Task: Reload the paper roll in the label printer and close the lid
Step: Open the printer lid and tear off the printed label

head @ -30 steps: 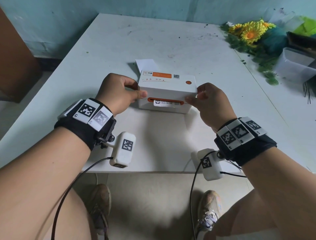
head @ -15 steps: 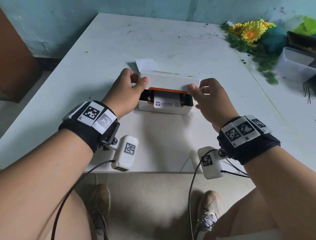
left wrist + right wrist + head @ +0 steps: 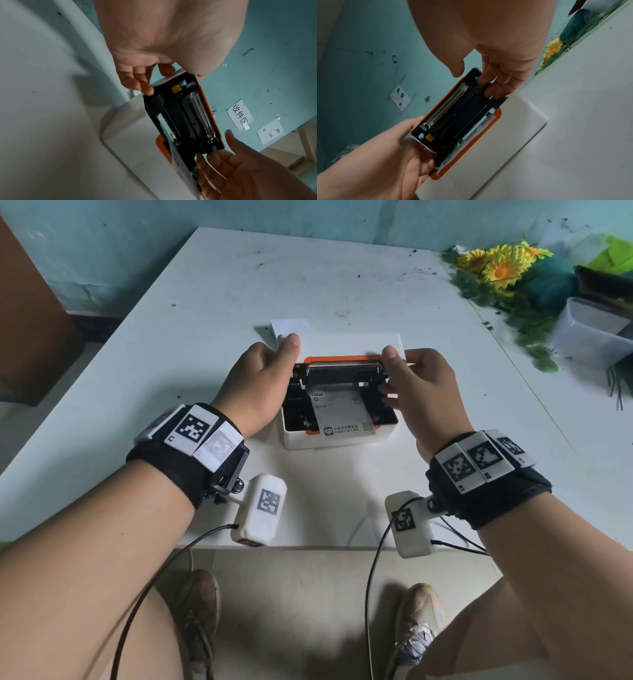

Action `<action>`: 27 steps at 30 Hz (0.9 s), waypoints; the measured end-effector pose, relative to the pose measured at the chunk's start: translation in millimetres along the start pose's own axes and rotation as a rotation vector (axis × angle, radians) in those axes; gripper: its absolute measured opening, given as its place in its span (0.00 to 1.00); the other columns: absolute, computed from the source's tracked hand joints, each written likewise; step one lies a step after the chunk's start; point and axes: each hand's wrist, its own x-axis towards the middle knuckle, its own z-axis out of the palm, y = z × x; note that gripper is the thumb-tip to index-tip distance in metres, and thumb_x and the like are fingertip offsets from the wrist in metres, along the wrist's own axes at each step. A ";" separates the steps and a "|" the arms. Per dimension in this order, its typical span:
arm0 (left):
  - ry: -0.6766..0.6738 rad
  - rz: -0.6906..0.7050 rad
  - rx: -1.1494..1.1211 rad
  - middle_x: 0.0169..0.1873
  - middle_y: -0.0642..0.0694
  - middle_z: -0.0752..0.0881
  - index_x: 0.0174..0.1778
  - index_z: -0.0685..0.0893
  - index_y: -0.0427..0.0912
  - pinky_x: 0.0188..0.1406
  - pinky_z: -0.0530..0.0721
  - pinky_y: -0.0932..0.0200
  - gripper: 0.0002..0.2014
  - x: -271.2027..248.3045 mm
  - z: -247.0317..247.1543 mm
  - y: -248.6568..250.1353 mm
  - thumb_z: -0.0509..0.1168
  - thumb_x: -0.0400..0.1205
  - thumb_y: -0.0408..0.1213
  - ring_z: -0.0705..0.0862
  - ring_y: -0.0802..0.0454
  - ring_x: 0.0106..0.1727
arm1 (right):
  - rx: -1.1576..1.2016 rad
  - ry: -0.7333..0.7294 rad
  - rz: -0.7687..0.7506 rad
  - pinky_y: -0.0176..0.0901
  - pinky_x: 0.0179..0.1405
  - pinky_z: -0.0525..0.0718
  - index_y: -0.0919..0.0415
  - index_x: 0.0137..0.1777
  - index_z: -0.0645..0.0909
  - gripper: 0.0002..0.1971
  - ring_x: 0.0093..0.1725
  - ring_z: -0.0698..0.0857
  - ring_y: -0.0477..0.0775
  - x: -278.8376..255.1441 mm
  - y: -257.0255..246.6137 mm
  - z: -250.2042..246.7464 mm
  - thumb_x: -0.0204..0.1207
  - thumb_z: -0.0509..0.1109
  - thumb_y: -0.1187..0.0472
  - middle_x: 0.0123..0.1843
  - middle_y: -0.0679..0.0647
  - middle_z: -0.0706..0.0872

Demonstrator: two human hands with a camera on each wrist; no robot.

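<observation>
Label printer point(image 3: 337, 436) long axis left-right, lid point(image 3: 349, 345) raised (front facing person), both hands gripping lid ends.

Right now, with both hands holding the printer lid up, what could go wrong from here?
1. The left hand and right hand have fingers at the lid ends near the hinge side; if it drops, they might get pinched.
2. The label strip lies loose over the orange front edge; closing carelessly could skew or crease it.

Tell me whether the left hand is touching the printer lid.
Touching: in the left wrist view the left hand has fingertips on the raised lid edge.
</observation>
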 end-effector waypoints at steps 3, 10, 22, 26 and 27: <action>0.003 -0.081 -0.032 0.27 0.48 0.69 0.32 0.62 0.50 0.40 0.72 0.49 0.29 1.0 -1.4 1.1 0.58 0.83 0.71 0.70 0.46 0.31 | -0.041 -0.016 -0.045 0.63 0.65 0.95 0.53 0.69 0.83 0.16 0.55 0.96 0.53 -3.1 0.0 3.5 0.85 0.77 0.51 0.56 0.57 0.95; -0.038 -0.203 -0.073 0.35 0.48 0.72 0.37 0.69 0.49 0.43 0.73 0.50 0.27 0.0 4.0 9.1 0.52 0.91 0.67 0.74 0.45 0.38 | -0.118 -0.083 -0.088 0.60 0.70 0.93 0.52 0.87 0.74 0.37 0.66 0.93 0.49 -5.7 -0.7 5.9 0.77 0.80 0.54 0.63 0.51 0.93; 0.106 -0.221 -0.261 0.28 0.52 0.62 0.32 0.58 0.51 0.30 0.64 0.54 0.31 2.4 6.9 8.7 0.61 0.88 0.69 0.63 0.51 0.28 | -0.366 -0.161 -0.093 0.49 0.69 0.86 0.51 0.82 0.72 0.36 0.75 0.82 0.51 -2.3 14.6 2.5 0.76 0.84 0.62 0.80 0.49 0.80; 0.124 -0.208 -0.324 0.25 0.50 0.62 0.28 0.57 0.54 0.41 0.80 0.51 0.36 2.0 2.0 5.3 0.71 0.72 0.78 0.66 0.47 0.30 | -0.392 -0.186 -0.094 0.62 0.73 0.89 0.51 0.80 0.75 0.36 0.74 0.86 0.53 -1.5 17.3 3.6 0.75 0.86 0.63 0.78 0.49 0.82; 0.123 -0.210 -0.326 0.27 0.46 0.64 0.28 0.58 0.54 0.44 0.82 0.47 0.37 1.6 1.1 4.4 0.70 0.68 0.81 0.69 0.47 0.32 | -0.387 -0.184 -0.086 0.63 0.73 0.89 0.51 0.79 0.75 0.36 0.75 0.86 0.54 -1.3 17.3 3.6 0.74 0.87 0.63 0.78 0.49 0.83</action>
